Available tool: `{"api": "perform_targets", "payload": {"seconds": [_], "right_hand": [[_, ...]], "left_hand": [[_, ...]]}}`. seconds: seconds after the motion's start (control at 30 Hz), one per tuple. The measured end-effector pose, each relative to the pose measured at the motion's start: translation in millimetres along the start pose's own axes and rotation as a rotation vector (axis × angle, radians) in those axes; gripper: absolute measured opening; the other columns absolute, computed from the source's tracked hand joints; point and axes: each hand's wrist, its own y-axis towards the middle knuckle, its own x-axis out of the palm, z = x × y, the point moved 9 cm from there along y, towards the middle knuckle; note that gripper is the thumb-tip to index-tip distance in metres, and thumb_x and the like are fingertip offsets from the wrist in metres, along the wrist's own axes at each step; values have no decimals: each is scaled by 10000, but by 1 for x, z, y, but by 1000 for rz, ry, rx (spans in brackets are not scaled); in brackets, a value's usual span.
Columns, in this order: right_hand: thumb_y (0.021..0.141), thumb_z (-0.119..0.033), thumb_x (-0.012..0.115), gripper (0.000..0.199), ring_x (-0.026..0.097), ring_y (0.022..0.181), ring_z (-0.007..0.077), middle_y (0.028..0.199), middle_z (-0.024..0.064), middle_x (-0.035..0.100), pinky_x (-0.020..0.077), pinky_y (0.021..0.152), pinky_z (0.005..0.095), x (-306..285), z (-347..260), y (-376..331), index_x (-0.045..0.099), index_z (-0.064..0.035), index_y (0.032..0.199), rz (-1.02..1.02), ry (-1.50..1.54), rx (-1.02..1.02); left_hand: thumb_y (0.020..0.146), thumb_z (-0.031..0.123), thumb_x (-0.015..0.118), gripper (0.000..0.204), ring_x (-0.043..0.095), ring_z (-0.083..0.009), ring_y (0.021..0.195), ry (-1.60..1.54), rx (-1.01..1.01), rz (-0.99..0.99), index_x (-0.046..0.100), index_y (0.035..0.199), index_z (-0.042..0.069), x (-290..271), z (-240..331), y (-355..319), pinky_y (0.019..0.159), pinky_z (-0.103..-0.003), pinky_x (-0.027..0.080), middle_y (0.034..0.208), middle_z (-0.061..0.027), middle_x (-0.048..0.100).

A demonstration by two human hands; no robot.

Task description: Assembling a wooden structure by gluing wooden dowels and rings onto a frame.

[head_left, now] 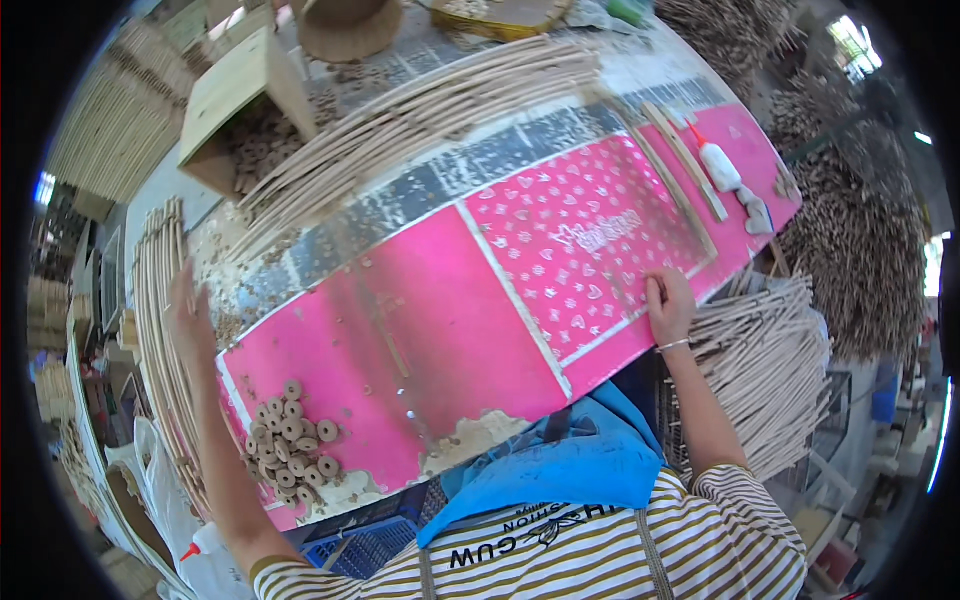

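Observation:
My left hand point(190, 318), somewhat blurred, is raised beside a bundle of long thin wooden rods point(152, 290) at the left end of the table; its fingers look stretched out, with nothing visible in them. My right hand point(671, 306) rests at the near edge of the pink tabletop point(440, 300), by the corner of a white-patterned pink panel point(570, 240). Its fingers are curled in, and whatever they may hold is hidden. A pile of small round wooden rings point(288, 440) lies near my left forearm.
More rods point(420, 120) lie along the far side, next to a wooden box point(245, 110) tipped open with rings inside. A white glue bottle with a red tip point(718, 166) lies at the right, near wooden strips point(686, 160). Bundled sticks point(765, 370) stand beside my right arm.

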Motion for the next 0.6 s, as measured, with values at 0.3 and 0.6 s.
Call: {"api": "perform_targets", "payload": {"seconds": [0.3, 0.6], "right_hand": [[910, -55, 698, 134, 650, 819, 303, 889, 119, 662, 506, 739, 403, -12, 28, 19, 744, -56, 1036, 24, 345, 142], [865, -206, 762, 482, 612, 1261, 363, 1394, 134, 644, 512, 1034, 468, -102, 262, 160, 688, -168, 1339, 22, -599, 367]], "left_hand": [[954, 74, 699, 591, 575, -427, 1324, -324, 178, -191, 536, 1521, 52, 170, 236, 44, 1100, -462, 459, 1426, -245, 611], [946, 23, 677, 392, 629, -314, 1235, -517, 271, -403, 698, 1336, 59, 171, 438, -76, 1066, -423, 477, 1328, -129, 678]]}}
